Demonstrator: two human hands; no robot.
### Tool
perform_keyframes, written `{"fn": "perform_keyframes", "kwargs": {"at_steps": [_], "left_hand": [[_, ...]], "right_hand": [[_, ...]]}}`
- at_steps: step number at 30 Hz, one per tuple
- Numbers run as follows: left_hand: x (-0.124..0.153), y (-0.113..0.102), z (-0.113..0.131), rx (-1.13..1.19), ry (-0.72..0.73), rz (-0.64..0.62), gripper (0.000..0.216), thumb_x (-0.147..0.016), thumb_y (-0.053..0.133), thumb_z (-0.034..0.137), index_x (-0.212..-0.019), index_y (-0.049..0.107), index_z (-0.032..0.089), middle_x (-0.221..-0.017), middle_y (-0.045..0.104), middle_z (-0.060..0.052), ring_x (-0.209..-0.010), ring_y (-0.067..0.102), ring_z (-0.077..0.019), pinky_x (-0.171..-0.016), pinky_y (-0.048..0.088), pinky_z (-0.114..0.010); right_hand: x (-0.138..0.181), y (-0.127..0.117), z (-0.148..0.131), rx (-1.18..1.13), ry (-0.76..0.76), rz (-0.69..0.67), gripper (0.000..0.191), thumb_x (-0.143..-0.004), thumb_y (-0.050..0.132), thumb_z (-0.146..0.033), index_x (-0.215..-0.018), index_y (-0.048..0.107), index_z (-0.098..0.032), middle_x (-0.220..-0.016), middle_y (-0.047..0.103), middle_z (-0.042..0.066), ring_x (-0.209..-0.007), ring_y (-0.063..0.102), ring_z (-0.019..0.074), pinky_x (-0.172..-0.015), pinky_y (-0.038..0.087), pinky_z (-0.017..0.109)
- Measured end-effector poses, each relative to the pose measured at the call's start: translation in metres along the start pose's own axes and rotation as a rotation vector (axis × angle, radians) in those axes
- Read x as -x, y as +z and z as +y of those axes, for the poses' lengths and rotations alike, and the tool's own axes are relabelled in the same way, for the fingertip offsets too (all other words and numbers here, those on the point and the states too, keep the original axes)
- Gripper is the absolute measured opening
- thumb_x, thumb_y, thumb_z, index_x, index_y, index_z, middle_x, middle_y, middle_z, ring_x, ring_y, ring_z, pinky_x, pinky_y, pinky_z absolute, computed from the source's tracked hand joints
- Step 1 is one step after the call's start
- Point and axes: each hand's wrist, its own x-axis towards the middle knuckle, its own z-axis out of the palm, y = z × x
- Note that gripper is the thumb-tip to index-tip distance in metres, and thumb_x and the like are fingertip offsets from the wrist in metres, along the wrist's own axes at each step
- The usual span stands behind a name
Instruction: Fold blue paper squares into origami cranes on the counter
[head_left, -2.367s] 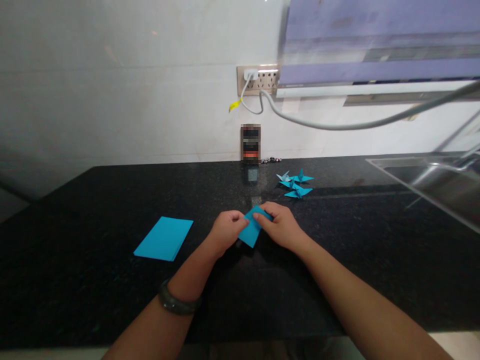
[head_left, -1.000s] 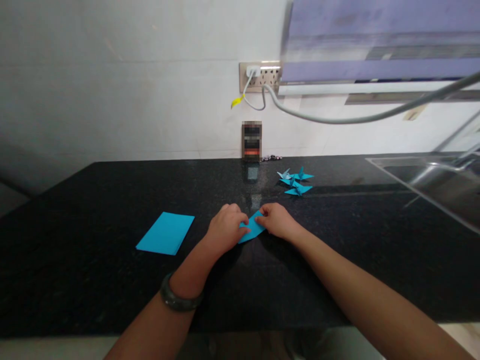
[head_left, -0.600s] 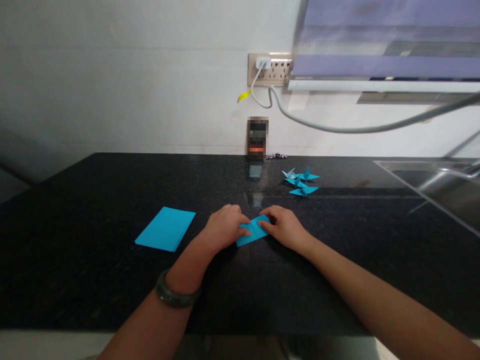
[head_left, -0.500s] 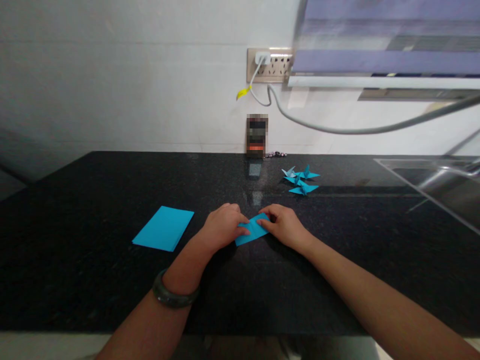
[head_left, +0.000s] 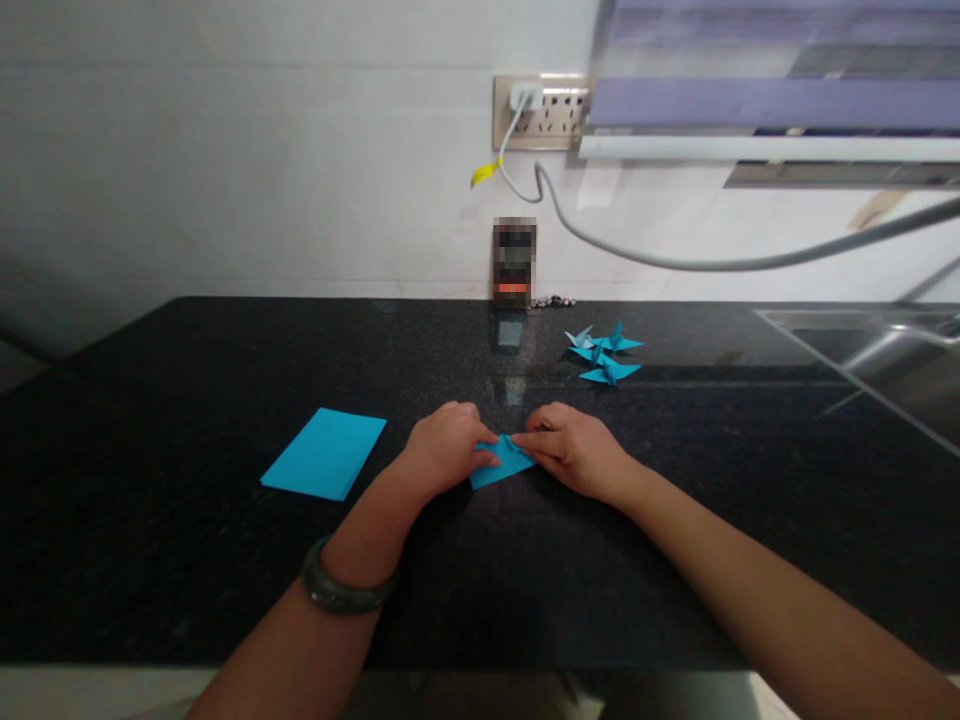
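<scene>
The folded blue paper (head_left: 501,464) lies flat on the black counter (head_left: 187,400). The left hand (head_left: 442,452) pins its left end and the right hand (head_left: 579,456) its right end, with the fingers of both drawn together and clamped on it. A blue sheet stack (head_left: 324,466) sits at the left hand's 9 o'clock, and paper cranes (head_left: 606,356) sit at the right hand's 1 o'clock.

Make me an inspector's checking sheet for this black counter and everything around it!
Surface: black speckled countertop, glossy.
Job's things: folded blue paper lying flat; stack of blue sheets to its left; small folded paper figures farther back on the right.
Clutter: blurred small box against the wall; tiny dark beads beside it.
Grips: left hand and right hand each hold one end of the folded blue paper; bracelet on the left wrist.
Cables: grey cable and white plug at the wall socket; yellow tag hanging.
Surroundings: white wall; metal sink at right.
</scene>
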Motion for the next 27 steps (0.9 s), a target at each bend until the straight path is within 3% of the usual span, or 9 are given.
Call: {"fn": "perform_keyframes", "kwargs": {"at_steps": [8, 15, 27], "left_hand": [[0.001, -0.002, 0.002, -0.014, 0.001, -0.004, 0.026, -0.074, 0.058, 0.041, -0.097, 0.067, 0.034, -0.088, 0.058, -0.002, -0.09, 0.052, -0.0185, -0.074, 0.041, -0.027], [0.001, -0.001, 0.001, -0.005, -0.006, -0.009, 0.027, -0.073, 0.058, 0.041, -0.099, 0.066, 0.035, -0.089, 0.058, -0.002, -0.09, 0.052, -0.019, -0.075, 0.041, -0.028], [0.001, -0.002, 0.002, -0.012, -0.012, -0.012, 0.028, -0.073, 0.057, 0.042, -0.098, 0.067, 0.033, -0.09, 0.059, -0.003, -0.09, 0.052, -0.0204, -0.073, 0.041, -0.03]], "right_hand": [[-0.003, -0.009, -0.011, 0.128, -0.131, -0.115, 0.025, -0.088, 0.041, -0.025, -0.097, 0.064, -0.022, -0.096, 0.059, 0.007, -0.08, 0.046, 0.0166, -0.07, 0.039, 0.028], [-0.001, -0.008, -0.011, 0.002, -0.077, -0.119, 0.026, -0.088, 0.041, -0.024, -0.099, 0.064, -0.022, -0.098, 0.058, 0.007, -0.085, 0.048, 0.0168, -0.074, 0.04, 0.029], [0.0, -0.012, -0.013, 0.011, -0.052, -0.176, 0.029, -0.089, 0.038, -0.027, -0.101, 0.063, -0.022, -0.1, 0.055, 0.008, -0.086, 0.046, 0.0171, -0.074, 0.04, 0.03]]}}
